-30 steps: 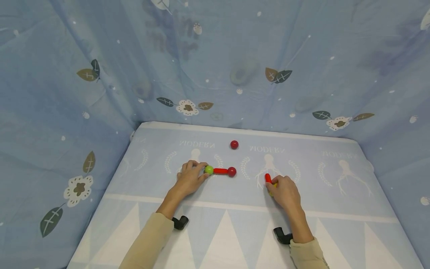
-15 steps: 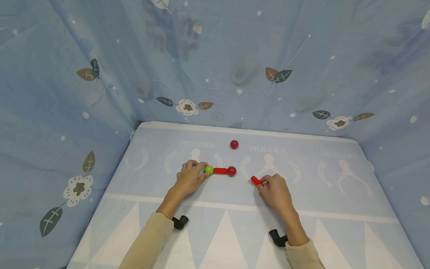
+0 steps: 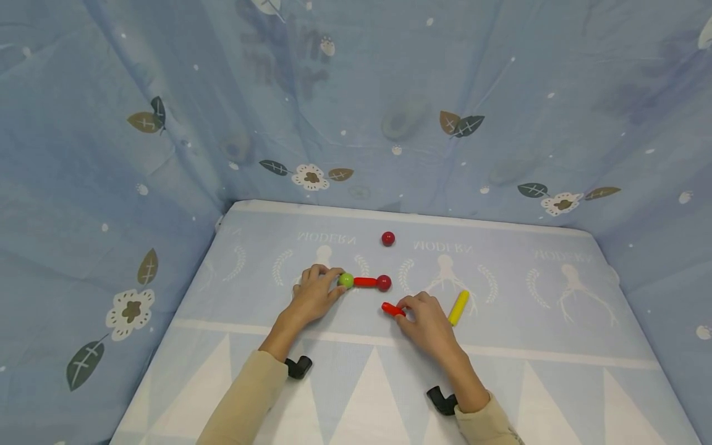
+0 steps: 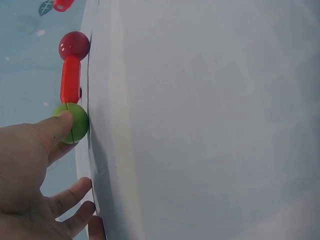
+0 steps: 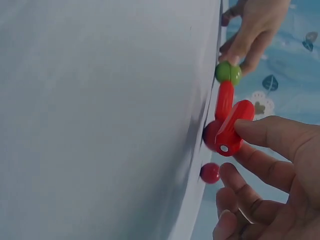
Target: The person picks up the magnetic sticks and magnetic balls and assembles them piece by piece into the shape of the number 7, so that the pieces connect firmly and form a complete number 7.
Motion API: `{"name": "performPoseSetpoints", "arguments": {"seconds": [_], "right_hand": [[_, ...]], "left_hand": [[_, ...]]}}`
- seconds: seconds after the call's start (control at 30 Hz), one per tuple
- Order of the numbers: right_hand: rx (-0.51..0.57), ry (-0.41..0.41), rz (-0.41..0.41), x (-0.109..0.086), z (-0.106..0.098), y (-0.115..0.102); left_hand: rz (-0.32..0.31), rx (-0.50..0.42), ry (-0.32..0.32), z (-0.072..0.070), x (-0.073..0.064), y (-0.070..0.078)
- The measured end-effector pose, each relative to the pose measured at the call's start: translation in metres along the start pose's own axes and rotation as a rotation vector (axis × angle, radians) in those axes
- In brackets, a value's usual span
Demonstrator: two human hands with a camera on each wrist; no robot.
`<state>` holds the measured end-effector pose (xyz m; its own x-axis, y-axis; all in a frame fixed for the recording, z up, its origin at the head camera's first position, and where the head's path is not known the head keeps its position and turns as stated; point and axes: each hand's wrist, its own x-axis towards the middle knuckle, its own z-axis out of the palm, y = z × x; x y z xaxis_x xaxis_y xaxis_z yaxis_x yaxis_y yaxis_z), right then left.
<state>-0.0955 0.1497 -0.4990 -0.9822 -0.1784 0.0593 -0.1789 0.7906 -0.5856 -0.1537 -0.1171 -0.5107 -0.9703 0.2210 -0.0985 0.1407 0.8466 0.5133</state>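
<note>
My left hand (image 3: pixel 314 295) pinches a green ball (image 4: pixel 75 122) between thumb and finger. A red rod (image 3: pixel 364 282) joins that ball to a dark red ball (image 3: pixel 384 283), making a dumbbell shape on the table. My right hand (image 3: pixel 427 322) pinches a second red rod (image 5: pixel 235 127) by one end, just to the right of and nearer than the joined piece. In the right wrist view a small white-looking hole shows in the end of this rod, and the rod overlaps the dark red ball there.
A loose dark red ball (image 3: pixel 388 238) sits farther back on the table. A yellow rod (image 3: pixel 459 308) lies right of my right hand. The patterned tabletop (image 3: pixel 356 383) meets a blue floral curtain (image 3: pixel 356 111) at the back and sides.
My right hand has moved left with the red rod, turning it from pointing away to pointing left. The yellow rod has come into full view behind it. My left hand stays put.
</note>
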Motion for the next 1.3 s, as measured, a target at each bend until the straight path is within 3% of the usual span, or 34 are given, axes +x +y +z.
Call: {"name": "performPoseSetpoints", "arguments": {"seconds": [1.03, 1.3], "right_hand": [[-0.093, -0.173, -0.287, 0.002, 0.041, -0.057], [-0.109, -0.216, -0.322, 0.001, 0.046, -0.065]], "left_hand": [[-0.023, 0.024, -0.002, 0.000, 0.001, 0.002], [-0.017, 0.012, 0.002, 0.001, 0.000, 0.000]]}}
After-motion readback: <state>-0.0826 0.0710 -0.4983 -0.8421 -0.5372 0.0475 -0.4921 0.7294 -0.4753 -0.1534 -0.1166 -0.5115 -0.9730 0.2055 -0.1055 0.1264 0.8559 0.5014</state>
